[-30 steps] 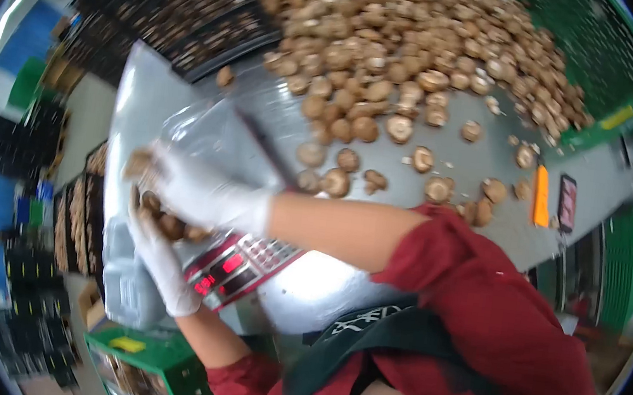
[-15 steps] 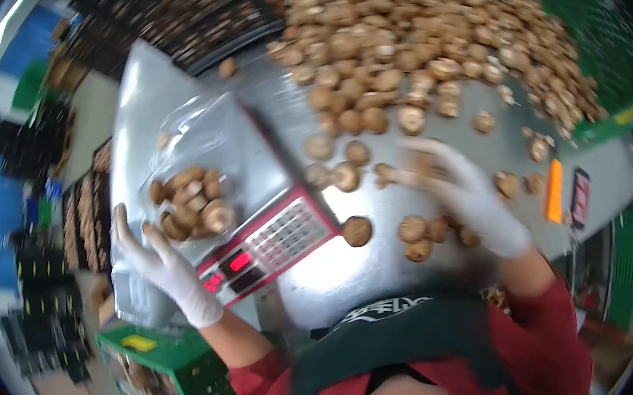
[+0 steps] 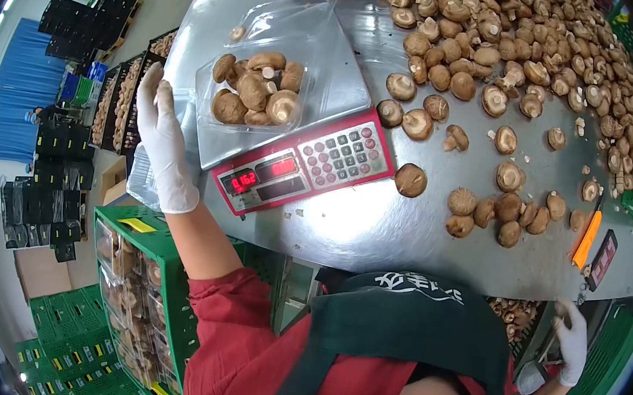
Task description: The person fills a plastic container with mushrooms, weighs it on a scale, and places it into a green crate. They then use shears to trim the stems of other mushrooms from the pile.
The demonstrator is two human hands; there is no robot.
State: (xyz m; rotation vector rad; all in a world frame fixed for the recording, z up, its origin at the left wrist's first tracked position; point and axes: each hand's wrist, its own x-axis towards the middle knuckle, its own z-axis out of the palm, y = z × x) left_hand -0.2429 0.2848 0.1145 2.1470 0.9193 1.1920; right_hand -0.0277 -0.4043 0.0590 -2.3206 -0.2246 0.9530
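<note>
A clear plastic tray (image 3: 292, 120) of brown mushrooms (image 3: 254, 91) rests on the steel pan of a red digital scale (image 3: 286, 186), its lid folded back. The red display shows 0.162. White-gloved, my left hand (image 3: 164, 141) is stretched out flat left of the scale, holding nothing, next to a stack of clear empty trays (image 3: 144, 186). Down at the lower right, beyond the table's front edge, my right hand (image 3: 571, 343) has its gloved fingers apart and nothing visible in them. A crate of mushrooms (image 3: 519, 318) sits under the edge near it.
A large heap of mushrooms (image 3: 535, 58) covers the table's far right, with loose ones (image 3: 510, 208) nearer me. An orange-handled knife (image 3: 586, 240) and a phone-like device (image 3: 603, 261) lie at the right edge. A green crate of packed trays (image 3: 167, 274) stands below left.
My right hand has gone from among the loose mushrooms to below the table's right front edge. My left hand has moved away from the filled tray. The view has shifted.
</note>
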